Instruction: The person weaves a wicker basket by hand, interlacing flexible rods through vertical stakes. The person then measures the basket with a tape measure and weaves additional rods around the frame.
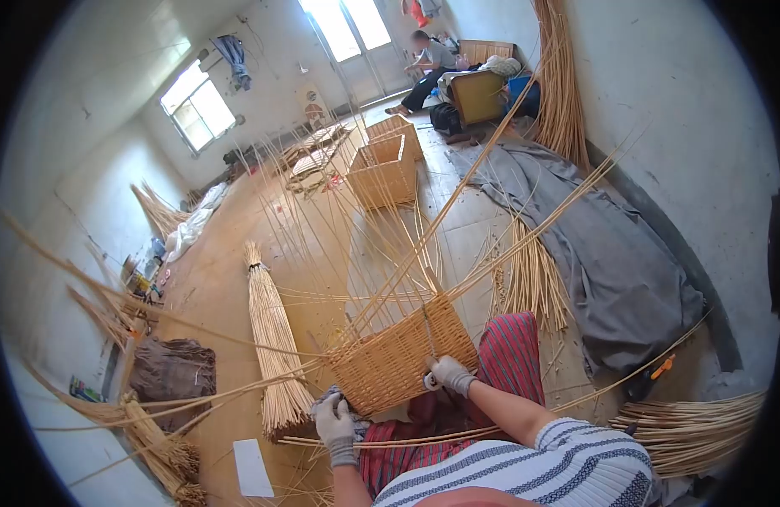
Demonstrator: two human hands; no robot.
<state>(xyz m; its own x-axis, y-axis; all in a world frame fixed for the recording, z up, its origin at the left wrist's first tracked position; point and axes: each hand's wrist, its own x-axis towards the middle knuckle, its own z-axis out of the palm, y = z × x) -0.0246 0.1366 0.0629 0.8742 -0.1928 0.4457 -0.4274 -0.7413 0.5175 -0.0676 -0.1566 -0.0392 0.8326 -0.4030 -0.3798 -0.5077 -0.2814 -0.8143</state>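
A half-woven wicker basket (404, 355) lies tilted across my lap, with long loose canes (424, 253) fanning out from its far edge. My gloved right hand (452, 374) is closed at the basket's near right side; a thin greyish strip (429, 331) runs up the woven wall from there. What sits inside those fingers is too small to make out. My gloved left hand (334, 422) is at the basket's lower left corner, fingers bent beside a bunched grey cloth (324, 401). Whether it grips the basket or the cloth is unclear.
Left of the basket lies a tied cane bundle (274, 338); more canes (694, 431) lie at right. A grey sheet (610, 262) covers something along the right wall. Finished box baskets (383, 177) stand ahead. A person (428, 72) sits at the far end.
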